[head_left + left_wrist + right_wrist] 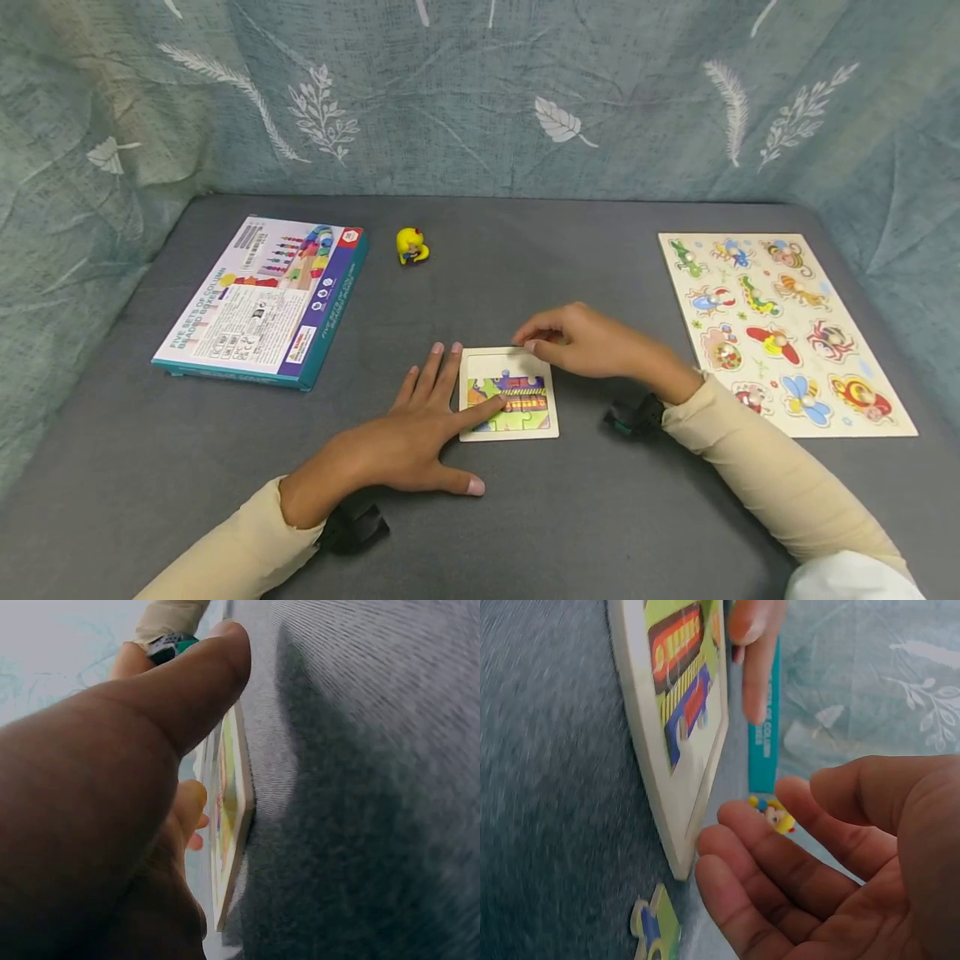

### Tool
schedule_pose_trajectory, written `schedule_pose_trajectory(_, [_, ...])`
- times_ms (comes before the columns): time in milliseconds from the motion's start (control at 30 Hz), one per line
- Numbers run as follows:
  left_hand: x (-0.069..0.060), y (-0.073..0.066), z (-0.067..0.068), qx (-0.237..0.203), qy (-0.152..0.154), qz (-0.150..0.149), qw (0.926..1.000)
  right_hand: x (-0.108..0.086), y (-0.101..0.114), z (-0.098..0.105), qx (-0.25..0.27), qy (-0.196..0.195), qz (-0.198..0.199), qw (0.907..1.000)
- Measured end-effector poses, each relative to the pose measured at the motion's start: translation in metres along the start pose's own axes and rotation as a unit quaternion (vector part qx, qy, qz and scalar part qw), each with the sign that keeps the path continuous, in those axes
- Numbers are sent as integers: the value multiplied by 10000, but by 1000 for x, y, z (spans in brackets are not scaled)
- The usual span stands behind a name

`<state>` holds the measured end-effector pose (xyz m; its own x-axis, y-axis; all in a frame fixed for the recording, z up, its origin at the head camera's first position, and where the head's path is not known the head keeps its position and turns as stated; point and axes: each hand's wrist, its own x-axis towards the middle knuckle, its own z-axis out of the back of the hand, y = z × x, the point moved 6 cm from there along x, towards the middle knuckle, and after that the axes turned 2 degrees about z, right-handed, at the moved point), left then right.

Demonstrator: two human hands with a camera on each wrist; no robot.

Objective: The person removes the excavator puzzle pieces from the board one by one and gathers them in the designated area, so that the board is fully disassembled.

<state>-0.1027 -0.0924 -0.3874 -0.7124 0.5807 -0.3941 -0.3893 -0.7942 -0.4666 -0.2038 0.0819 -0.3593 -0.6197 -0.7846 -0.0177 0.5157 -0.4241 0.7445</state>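
A small square puzzle board (517, 437) with a pale wooden rim lies on the grey table. Colourful joined pieces (528, 418) fill its lower part; bare wood shows along the top. My left hand (408, 442) is spread flat at the board's left side, its straight index finger reaching over the pieces. Loosely bent fingers of my right hand (592, 342) hover by the board's upper right corner, and nothing shows between them. Beside the board, the right wrist view shows a loose green and blue puzzle piece (658, 926) on the table.
At the left lies a flat toy box (255, 304). A small yellow toy figure (412, 246) stands at the back. To the right, partly behind my right forearm, lies a large wooden insect puzzle board (776, 321). A leaf-patterned cloth (465, 108) hangs behind the table.
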Motion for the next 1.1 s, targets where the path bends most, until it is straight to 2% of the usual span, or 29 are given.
schedule_pose_trajectory(233, [2,2,-3,37,102,38,9999,3,5,-7,216,173,116,9996])
schedule_pose_trajectory(500, [2,2,-3,56,82,45,9999,10,13,-12,221,142,266,9993])
schedule_pose_trajectory(833, [2,1,-4,23,105,-45,9999,16,20,-26,454,544,398,9967])
schedule_pose_trajectory(1100, [3,3,-5,51,88,-92,9999,20,23,-31,312,748,398,9959])
